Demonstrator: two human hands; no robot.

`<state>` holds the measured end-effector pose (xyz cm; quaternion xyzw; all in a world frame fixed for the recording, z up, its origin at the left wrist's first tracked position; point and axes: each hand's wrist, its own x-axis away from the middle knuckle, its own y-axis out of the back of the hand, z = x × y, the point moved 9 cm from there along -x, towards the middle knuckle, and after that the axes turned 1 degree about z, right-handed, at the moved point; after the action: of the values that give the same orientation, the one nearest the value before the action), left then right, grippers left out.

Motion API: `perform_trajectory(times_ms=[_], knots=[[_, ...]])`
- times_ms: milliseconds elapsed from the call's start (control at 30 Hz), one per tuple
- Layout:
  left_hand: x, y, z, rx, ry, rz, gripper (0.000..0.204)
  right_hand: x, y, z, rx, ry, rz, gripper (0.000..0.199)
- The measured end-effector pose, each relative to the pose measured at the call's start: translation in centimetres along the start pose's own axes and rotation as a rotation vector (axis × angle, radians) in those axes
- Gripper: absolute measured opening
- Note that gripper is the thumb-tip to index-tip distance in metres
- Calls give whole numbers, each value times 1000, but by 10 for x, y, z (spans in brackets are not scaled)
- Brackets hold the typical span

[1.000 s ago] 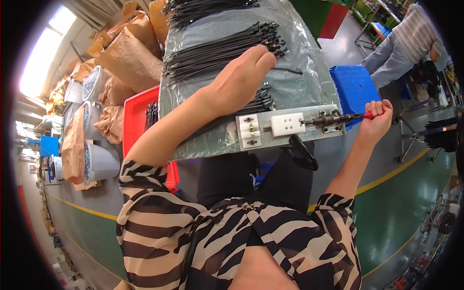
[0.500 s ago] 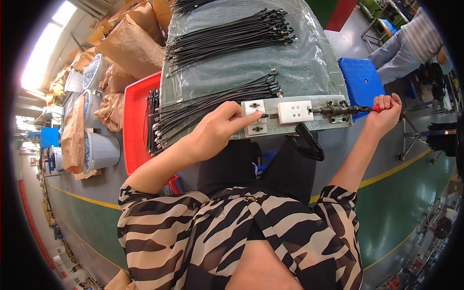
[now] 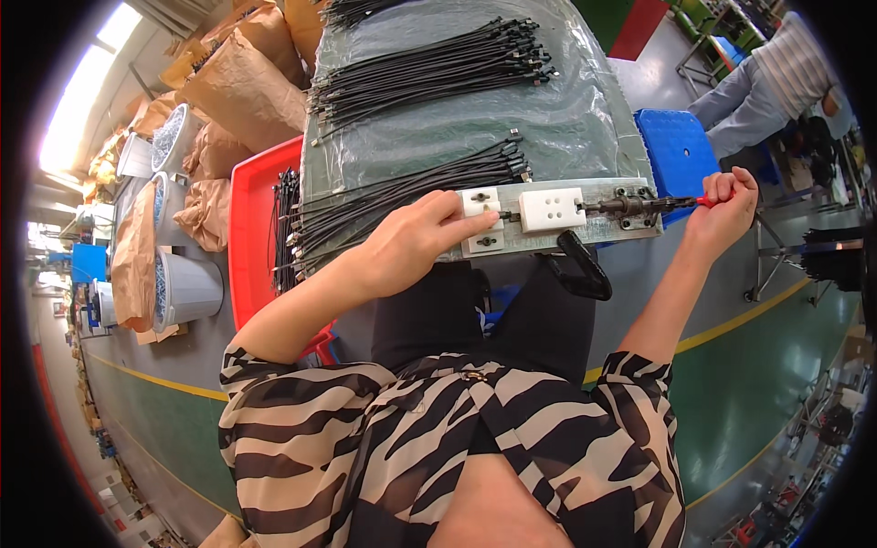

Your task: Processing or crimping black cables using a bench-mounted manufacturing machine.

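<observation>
**A:** What sits at the centre of the view?

**B:** A flat grey metal jig plate (image 3: 598, 215) at the near edge of a table covered in wrinkled grey-green plastic sheet (image 3: 566, 119). Two white plastic blocks are on it: a small one (image 3: 481, 219) at its left end and a larger one with holes (image 3: 551, 208) beside it. A metal push-rod clamp (image 3: 639, 205) runs off to the right.

**B:** The left hand (image 3: 411, 242) rests on the small block, fingers curled together and fingertips pressing at the seam between the two blocks. It seems to pinch a thin black cable end there, but that is too small to be sure. The right hand (image 3: 726, 205) is closed in a fist around the clamp's red handle (image 3: 702, 201).

**A:** How far along does the work look?

**B:** My judgement: mid-batch. A loose pile of thin black cables with metal ends (image 3: 393, 196) lies just left of the jig, touching the left wrist. A neater row of the same cables (image 3: 429, 73) lies farther back. Which are finished I cannot tell.

**A:** What else is around?

**B:** A red plastic tray (image 3: 248, 228) holding more cables at the table's left, then white buckets (image 3: 187, 288) and brown paper sacks (image 3: 242, 82). A blue plastic stool (image 3: 676, 151) stands to the right, and beyond it another person in a striped shirt (image 3: 786, 68). A black curved handle (image 3: 580, 265) hangs below the jig. Nothing blocks either hand.
</observation>
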<state>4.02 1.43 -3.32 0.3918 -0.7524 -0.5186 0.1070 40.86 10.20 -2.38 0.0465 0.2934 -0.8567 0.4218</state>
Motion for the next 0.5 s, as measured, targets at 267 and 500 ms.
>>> perform_trajectory(times_ms=[267,500], knots=[[-1,-3,-1,-41,7,2,65,54,-44,19,409,264,187,16],[-2,3,-1,-29,13,-3,58,111,-90,11,849,801,602,10]])
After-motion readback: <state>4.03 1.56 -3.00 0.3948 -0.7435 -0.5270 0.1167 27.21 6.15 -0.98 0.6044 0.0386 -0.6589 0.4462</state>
